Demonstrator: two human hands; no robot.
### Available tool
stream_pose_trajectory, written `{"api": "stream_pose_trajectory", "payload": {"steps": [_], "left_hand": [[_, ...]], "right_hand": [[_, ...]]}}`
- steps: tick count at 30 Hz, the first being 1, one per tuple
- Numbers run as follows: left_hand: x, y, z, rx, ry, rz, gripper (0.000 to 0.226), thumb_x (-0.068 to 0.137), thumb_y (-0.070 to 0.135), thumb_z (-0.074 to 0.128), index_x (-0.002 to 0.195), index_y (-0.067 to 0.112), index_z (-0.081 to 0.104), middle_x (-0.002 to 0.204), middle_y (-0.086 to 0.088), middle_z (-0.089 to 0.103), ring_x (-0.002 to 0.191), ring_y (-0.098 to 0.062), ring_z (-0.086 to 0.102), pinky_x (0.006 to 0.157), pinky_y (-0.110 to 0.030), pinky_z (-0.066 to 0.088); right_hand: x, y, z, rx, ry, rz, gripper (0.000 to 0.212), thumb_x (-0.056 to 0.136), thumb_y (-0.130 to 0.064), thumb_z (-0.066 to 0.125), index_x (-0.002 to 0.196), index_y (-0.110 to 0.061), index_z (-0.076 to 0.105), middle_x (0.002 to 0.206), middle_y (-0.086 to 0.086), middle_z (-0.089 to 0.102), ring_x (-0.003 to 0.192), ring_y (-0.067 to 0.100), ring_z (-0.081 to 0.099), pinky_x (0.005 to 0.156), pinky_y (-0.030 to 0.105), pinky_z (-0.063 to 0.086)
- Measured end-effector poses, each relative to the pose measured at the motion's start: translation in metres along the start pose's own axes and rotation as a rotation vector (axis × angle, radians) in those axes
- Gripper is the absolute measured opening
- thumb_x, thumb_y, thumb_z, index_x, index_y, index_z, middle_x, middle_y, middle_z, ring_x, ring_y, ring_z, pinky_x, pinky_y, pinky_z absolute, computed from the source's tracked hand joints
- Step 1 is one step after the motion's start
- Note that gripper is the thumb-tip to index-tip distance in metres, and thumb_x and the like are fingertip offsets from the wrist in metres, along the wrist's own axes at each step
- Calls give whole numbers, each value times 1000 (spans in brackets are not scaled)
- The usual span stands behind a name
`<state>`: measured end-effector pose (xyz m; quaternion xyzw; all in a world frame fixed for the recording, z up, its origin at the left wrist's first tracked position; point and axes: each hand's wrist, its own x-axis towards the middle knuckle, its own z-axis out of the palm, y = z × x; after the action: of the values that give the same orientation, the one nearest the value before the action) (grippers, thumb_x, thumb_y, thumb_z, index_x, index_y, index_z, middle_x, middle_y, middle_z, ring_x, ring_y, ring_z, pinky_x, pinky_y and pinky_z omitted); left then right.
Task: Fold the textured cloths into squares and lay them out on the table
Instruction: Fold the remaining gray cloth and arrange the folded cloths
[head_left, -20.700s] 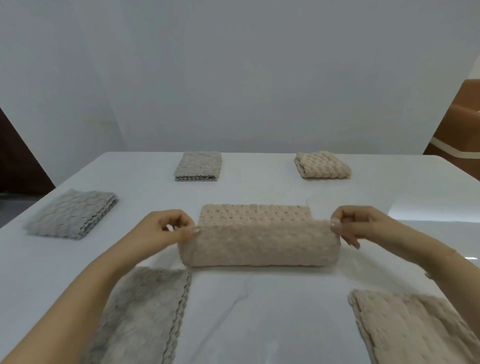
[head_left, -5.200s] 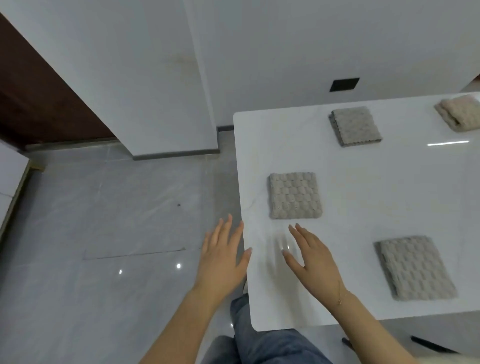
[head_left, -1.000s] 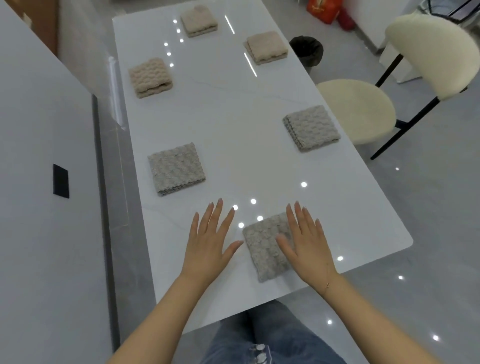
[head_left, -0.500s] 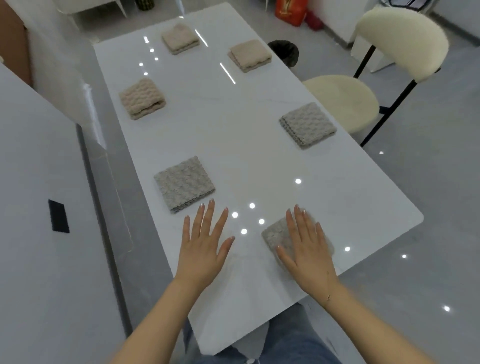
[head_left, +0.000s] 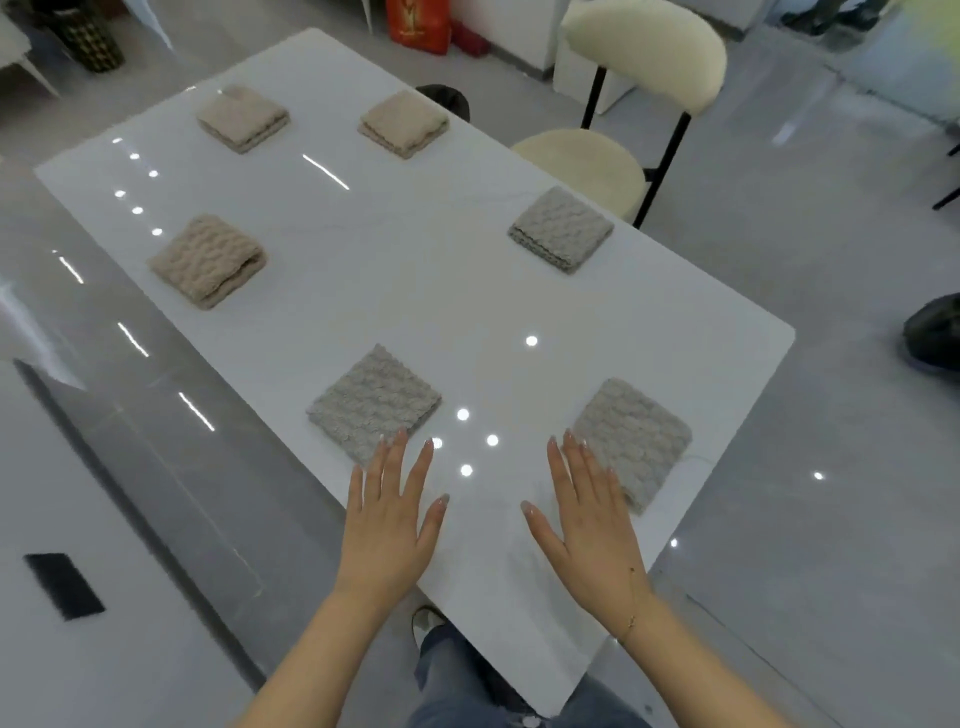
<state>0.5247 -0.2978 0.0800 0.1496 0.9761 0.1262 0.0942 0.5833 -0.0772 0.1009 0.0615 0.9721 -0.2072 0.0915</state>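
While both hands hovered flat over the near end of the glossy white marble tabletop (head_left: 415, 291), six folded textured cloths lay spread across it in two rows. The left hand (head_left: 387, 525) had its fingers (head_left: 397, 462) straight and spread, holding nothing, with the tips reaching the near corner of a grey waffle-textured folded cloth (head_left: 374, 402). The right hand (head_left: 587, 525) was likewise released and splayed, its outer fingers (head_left: 589, 462) overlapping the edge of a second grey folded square cloth (head_left: 636, 439) near the tabletop's right edge. Whether either hand actually touched fabric could not be told. Farther along, a third grey folded cloth (head_left: 561, 228) sat by the right edge, a thick beige folded cloth (head_left: 208, 260) lay opposite on the left, and two more beige folded squares (head_left: 243, 118) (head_left: 404, 123) rested at the far end. A cream padded chair with black legs (head_left: 623, 104) stood beside the tabletop on the right.
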Motion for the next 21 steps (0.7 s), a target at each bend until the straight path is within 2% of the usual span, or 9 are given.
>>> {"api": "stream_pose_trajectory", "payload": {"steps": [4,11,17,19,21], "left_hand": [[18,-4,-6,4,-35,4,63,93,56,11,151,32,1,159,5,-10,146,-14,-13,119,-38,-6],[62,-19,-19,49,-147,118,68,90,59,7,152,32,4,159,4,-9,146,-15,-10,119,-38,-6],[102,-50,-20,59,-250,268,70,86,60,5,149,31,5,159,0,2,147,-20,1,117,-39,-2],[116,-70,-20,47,-271,345,73,86,63,4,150,29,10,157,2,4,147,-20,5,117,-37,-3],[132,-95,-24,51,-276,448,71,89,58,13,150,23,20,155,1,10,146,-21,11,116,-30,-5]], "right_hand": [[11,1,6,31,-30,25,68,95,-59,13,146,-29,-20,156,-6,-22,144,10,-18,119,36,-7],[39,-14,14,90,-25,84,67,96,-56,17,144,-28,-21,155,-4,-22,143,9,-20,118,34,-10],[47,-45,35,127,-22,229,65,93,-57,11,142,-29,-23,153,-8,-26,143,8,-20,116,30,-15],[53,-60,44,153,11,302,65,91,-58,8,143,-29,-19,155,-7,-20,144,8,-16,116,29,-14],[65,-82,58,161,51,374,66,90,-59,6,145,-28,-16,156,-6,-16,144,8,-13,116,29,-12]]}}
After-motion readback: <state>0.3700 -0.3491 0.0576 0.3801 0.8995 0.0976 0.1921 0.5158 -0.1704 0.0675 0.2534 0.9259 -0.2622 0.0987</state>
